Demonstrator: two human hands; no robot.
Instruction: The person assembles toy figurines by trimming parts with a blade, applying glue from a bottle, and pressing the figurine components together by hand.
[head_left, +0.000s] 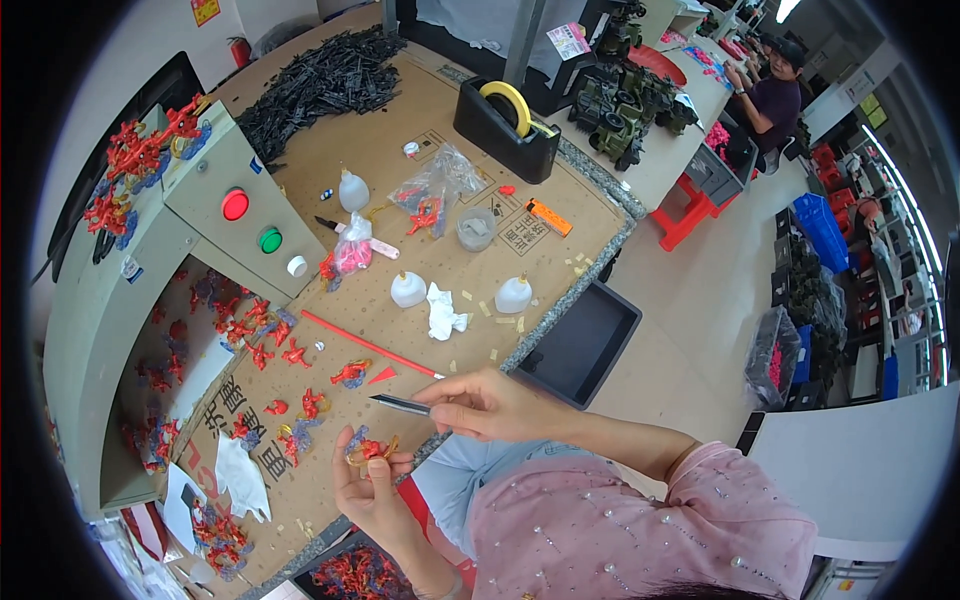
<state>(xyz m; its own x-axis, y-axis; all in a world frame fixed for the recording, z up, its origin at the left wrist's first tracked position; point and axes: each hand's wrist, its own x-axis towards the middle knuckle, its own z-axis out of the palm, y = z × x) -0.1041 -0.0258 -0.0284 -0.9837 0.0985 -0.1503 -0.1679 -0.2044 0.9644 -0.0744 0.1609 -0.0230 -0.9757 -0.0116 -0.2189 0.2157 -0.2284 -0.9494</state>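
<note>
And on the far left we have the grey machine [90, 370], red and blue toys [150, 150] heaped on its top, plenty more down in its opening, with a red button [235, 204] and a green button [270, 239] on its face! Below, a white cloth [240, 476] lies crumpled on the bench [365, 295], loose toys scattered to its right. Up at the back, a great pile of black strips [320, 85]; nearer, a pink bag [352, 255] and a slanting red stick [365, 343].

Now the left hand [375, 495], palm up over the bench's near edge, fingers curled in, thumb and fingertips pinching the small red and yellow figure [373, 448]! Just above it, well clear of contact, comes the knife [402, 404], blade pointing left, and behind it the right hand [480, 405], fingers closed snugly round the handle.

Beyond, a white bottle [408, 289] stands next to a crumpled tissue [442, 312], then a small tub [476, 229], the black tape dispenser [505, 140] and an orange box [549, 217]. Past the bench's edge, a dark tray [575, 343]; further right, green vehicles [630, 115] crowd another table, a red stool [690, 210] below, and a seated co-worker [772, 105] at the far end
</note>
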